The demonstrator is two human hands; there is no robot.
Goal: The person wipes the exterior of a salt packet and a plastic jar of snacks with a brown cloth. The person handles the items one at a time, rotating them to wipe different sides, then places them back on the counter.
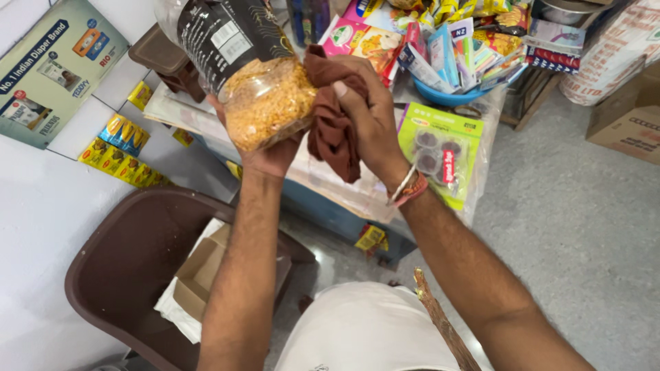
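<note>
My left hand grips from below a clear plastic packet with a black printed top, its lower half filled with yellow split lentils. My right hand presses a crumpled brown cloth against the packet's right side. Both are held up in front of me, above a counter covered with goods. A band of threads sits on my right wrist.
A blue bowl piled with small packets stands on the counter, beside a green card of small items. A brown plastic chair with a flattened carton is at lower left. Cardboard boxes stand on the grey floor at right.
</note>
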